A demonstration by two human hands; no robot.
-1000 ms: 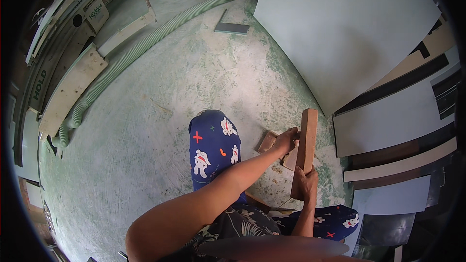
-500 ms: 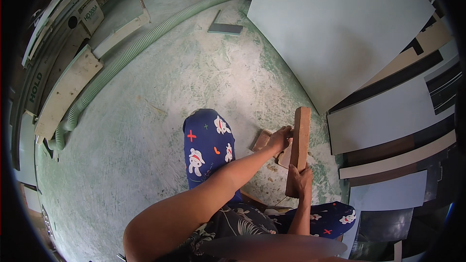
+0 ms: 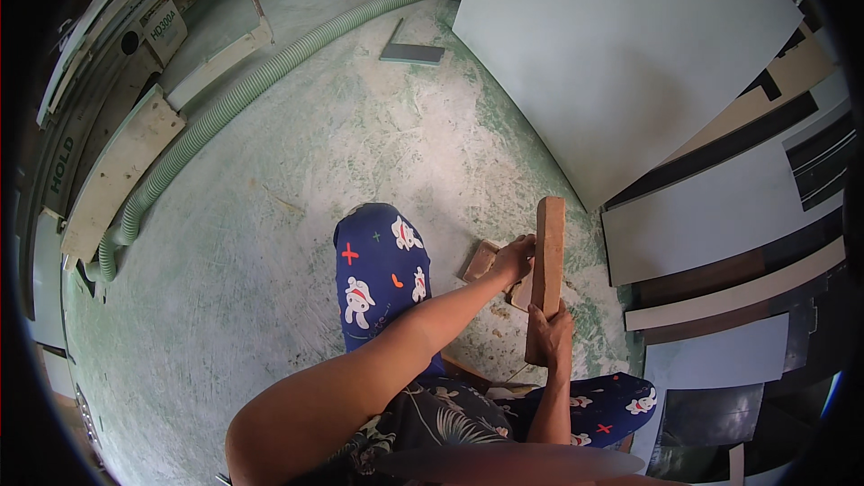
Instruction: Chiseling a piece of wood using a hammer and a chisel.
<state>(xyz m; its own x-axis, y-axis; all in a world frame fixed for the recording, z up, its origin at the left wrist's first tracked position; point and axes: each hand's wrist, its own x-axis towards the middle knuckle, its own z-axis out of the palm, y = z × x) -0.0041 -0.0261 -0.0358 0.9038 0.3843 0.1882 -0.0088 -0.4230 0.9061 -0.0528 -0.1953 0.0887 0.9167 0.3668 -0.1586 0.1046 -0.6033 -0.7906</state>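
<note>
A long reddish-brown wooden block stands tilted in front of me, its far end raised toward the top of the view. My right hand is closed around its near end, thumb on the left side. At the block's left side, my left hand has its fingers curled in, with the tips partly hidden against or behind the wood. Whatever they pinch does not show. Below the hands, a brown, flat-looking block lies on the floor, and a lighter piece shows partly between my left hand and the wooden block.
A large pale panel stands ahead on the right, with stacked boards along the right side. A green ribbed hose curves over the floor beside machinery on the left. A dark flat offcut lies farther ahead.
The whole view has shifted slightly, so everything appears a little farther left. Both hands keep nearly the same place on the wooden block.
</note>
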